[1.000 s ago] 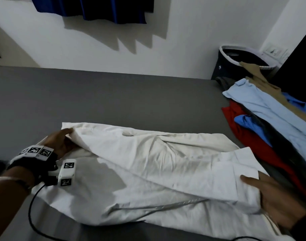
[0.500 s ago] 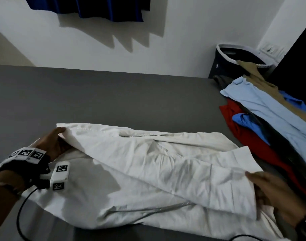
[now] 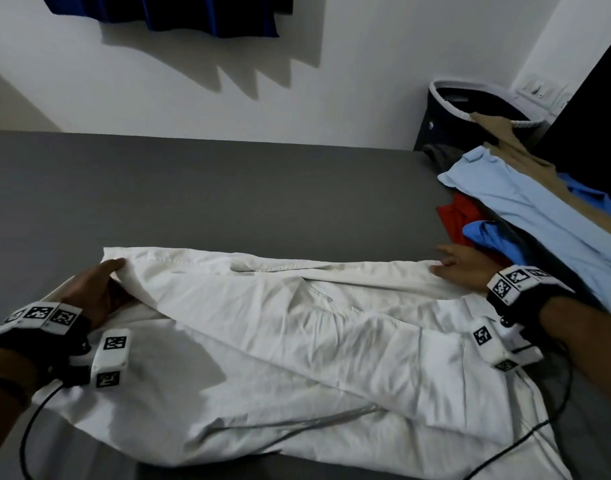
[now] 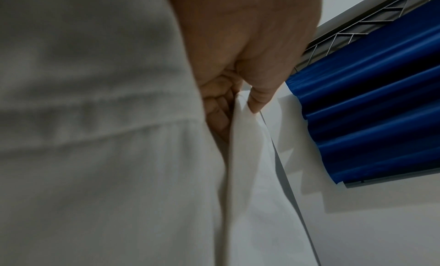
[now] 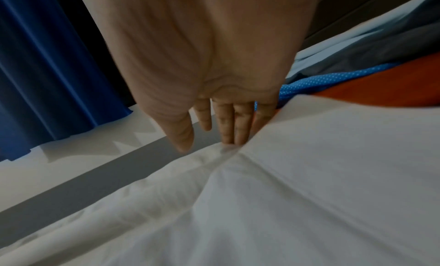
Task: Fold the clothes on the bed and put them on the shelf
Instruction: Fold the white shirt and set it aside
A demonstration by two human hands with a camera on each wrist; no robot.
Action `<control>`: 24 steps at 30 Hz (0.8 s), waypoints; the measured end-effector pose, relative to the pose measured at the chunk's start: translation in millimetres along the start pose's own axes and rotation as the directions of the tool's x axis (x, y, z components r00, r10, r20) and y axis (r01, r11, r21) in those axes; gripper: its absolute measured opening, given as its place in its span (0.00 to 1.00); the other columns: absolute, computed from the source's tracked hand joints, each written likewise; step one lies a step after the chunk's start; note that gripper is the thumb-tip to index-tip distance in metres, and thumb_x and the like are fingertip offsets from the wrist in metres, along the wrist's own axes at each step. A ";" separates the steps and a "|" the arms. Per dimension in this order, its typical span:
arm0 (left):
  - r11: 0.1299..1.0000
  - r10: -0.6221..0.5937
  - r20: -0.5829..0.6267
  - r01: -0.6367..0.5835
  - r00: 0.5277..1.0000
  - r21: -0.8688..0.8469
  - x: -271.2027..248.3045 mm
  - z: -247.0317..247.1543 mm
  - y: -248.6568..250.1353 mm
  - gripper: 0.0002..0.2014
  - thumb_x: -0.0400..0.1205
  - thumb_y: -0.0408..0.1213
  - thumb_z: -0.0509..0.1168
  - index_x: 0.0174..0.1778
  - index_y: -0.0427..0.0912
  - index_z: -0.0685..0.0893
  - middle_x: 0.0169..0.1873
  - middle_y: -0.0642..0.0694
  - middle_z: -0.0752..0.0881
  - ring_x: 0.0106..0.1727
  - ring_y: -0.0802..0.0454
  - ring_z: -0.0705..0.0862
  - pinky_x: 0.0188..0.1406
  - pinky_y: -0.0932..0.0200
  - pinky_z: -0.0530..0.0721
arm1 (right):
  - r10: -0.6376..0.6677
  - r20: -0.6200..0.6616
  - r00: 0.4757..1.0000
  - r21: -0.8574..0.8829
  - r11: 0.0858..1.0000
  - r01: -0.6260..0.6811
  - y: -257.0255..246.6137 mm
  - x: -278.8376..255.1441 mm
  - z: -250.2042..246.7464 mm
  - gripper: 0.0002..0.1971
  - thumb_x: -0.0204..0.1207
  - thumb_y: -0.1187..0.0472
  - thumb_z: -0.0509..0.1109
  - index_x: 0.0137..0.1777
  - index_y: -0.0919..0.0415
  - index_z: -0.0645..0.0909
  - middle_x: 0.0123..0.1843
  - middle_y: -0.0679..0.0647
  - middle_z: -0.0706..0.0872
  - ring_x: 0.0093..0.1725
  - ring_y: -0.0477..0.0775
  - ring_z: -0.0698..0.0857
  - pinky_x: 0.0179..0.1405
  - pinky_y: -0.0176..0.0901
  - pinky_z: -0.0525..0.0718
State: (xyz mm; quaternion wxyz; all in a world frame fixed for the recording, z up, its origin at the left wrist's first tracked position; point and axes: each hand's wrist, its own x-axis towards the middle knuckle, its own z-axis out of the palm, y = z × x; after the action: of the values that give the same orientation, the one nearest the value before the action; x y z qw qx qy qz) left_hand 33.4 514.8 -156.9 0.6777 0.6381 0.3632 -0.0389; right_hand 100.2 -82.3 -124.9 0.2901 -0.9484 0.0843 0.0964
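A white garment (image 3: 297, 348) lies spread and partly folded lengthwise on the grey bed (image 3: 228, 188). My left hand (image 3: 99, 289) holds its left end; in the left wrist view the thumb and curled fingers (image 4: 219, 110) pinch a fold of the white cloth (image 4: 240, 138). My right hand (image 3: 460, 268) lies at the garment's far right corner, beside the pile of clothes. In the right wrist view its straight fingers (image 5: 228, 123) press the white cloth (image 5: 285, 176) down at a crease.
A pile of unfolded clothes lies at the bed's right edge: a light blue shirt (image 3: 526, 209), a red one (image 3: 460, 216), a blue one (image 3: 491, 237) and a tan one (image 3: 505, 133). A dark laundry basket (image 3: 470, 109) stands behind them. Blue curtains (image 3: 179, 12) hang on the white wall.
My right hand has left the garment's near right edge and moved up to its far right corner, where it now presses flat. The left hand has kept its hold.
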 end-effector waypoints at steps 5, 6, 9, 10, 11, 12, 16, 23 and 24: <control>1.000 -0.008 0.021 0.009 1.000 -0.020 2.1 2.9 1.9 0.21 0.86 0.48 0.60 0.47 0.30 0.82 0.28 0.36 0.90 0.30 0.44 0.90 0.49 0.49 0.82 | -0.086 0.058 0.995 -0.126 0.988 0.093 0.0 14.1 13.0 0.15 0.71 0.64 0.79 0.58 0.61 0.85 0.55 0.58 0.88 0.58 0.60 0.86 0.53 0.41 0.77; 0.999 -0.019 0.044 0.021 0.999 -0.043 0.5 3.8 2.3 0.21 0.86 0.49 0.60 0.47 0.31 0.82 0.27 0.37 0.90 0.31 0.44 0.90 0.49 0.49 0.81 | -0.131 0.028 0.991 -0.137 0.981 0.134 -0.9 12.7 11.5 0.07 0.71 0.66 0.78 0.47 0.59 0.86 0.48 0.58 0.88 0.53 0.61 0.87 0.47 0.41 0.77; 0.996 -0.004 0.071 0.010 0.997 -0.091 -3.1 6.6 3.3 0.20 0.87 0.52 0.59 0.47 0.36 0.81 0.29 0.40 0.90 0.40 0.43 0.88 0.58 0.46 0.77 | -0.242 -0.183 0.953 0.008 0.969 0.247 2.1 16.0 -0.1 0.15 0.68 0.75 0.77 0.32 0.55 0.79 0.33 0.56 0.83 0.38 0.53 0.84 0.35 0.33 0.75; 0.994 -0.004 0.074 0.012 0.997 -0.105 -4.8 7.9 4.1 0.20 0.87 0.52 0.59 0.48 0.36 0.81 0.29 0.40 0.91 0.39 0.44 0.89 0.59 0.46 0.76 | -0.248 -0.275 0.929 0.091 0.955 0.282 5.2 15.0 -6.4 0.16 0.66 0.76 0.78 0.31 0.56 0.78 0.31 0.55 0.81 0.33 0.45 0.81 0.32 0.28 0.73; 0.994 -0.004 0.078 0.012 0.997 -0.107 -6.2 8.6 4.9 0.20 0.87 0.51 0.58 0.47 0.35 0.81 0.28 0.40 0.90 0.34 0.45 0.90 0.58 0.47 0.76 | -0.255 -0.331 0.909 0.135 0.940 0.313 7.6 11.0 -12.3 0.15 0.64 0.75 0.80 0.32 0.57 0.78 0.29 0.53 0.80 0.29 0.42 0.78 0.30 0.27 0.72; 0.994 -0.005 0.083 0.014 0.997 -0.111 -7.7 9.1 5.4 0.20 0.87 0.50 0.58 0.47 0.35 0.81 0.28 0.39 0.90 0.31 0.47 0.90 0.58 0.47 0.75 | -0.279 -0.329 0.902 0.133 0.932 0.337 11.5 5.5 -17.5 0.15 0.63 0.72 0.82 0.32 0.56 0.78 0.27 0.52 0.79 0.27 0.40 0.77 0.29 0.27 0.71; 0.997 -0.002 0.091 0.009 0.996 -0.079 -8.8 8.7 4.2 0.16 0.88 0.46 0.59 0.49 0.35 0.82 0.37 0.35 0.90 0.44 0.42 0.86 0.64 0.44 0.75 | -0.354 -0.014 0.935 -0.143 0.926 0.349 43.4 -17.1 -20.4 0.17 0.58 0.68 0.85 0.29 0.50 0.80 0.33 0.42 0.86 0.33 0.41 0.83 0.32 0.32 0.76; 0.999 0.049 0.006 -0.049 0.999 -0.001 -8.9 2.3 6.7 0.09 0.86 0.38 0.62 0.49 0.36 0.81 0.29 0.39 0.90 0.35 0.42 0.88 0.47 0.46 0.83 | -0.557 -0.107 0.824 -0.231 0.820 0.524 60.5 -59.6 -24.4 0.29 0.52 0.85 0.74 0.33 0.46 0.79 0.40 0.45 0.84 0.36 0.42 0.82 0.37 0.38 0.78; 0.999 0.045 0.007 -0.045 0.999 -0.001 -10.3 0.3 7.0 0.09 0.86 0.39 0.62 0.50 0.35 0.81 0.30 0.37 0.90 0.34 0.42 0.89 0.45 0.46 0.84 | -0.566 -0.012 0.825 -0.259 0.798 0.544 63.5 -69.0 -20.3 0.31 0.51 0.84 0.75 0.34 0.41 0.79 0.39 0.43 0.84 0.36 0.40 0.82 0.36 0.37 0.78</control>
State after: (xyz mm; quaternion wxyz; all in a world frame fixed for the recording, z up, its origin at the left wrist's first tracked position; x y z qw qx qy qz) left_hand 29.6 511.6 -145.5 0.6800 0.6456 0.3465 -0.0256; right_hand 22.5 -138.6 -126.4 0.1827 -0.9629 -0.1969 -0.0251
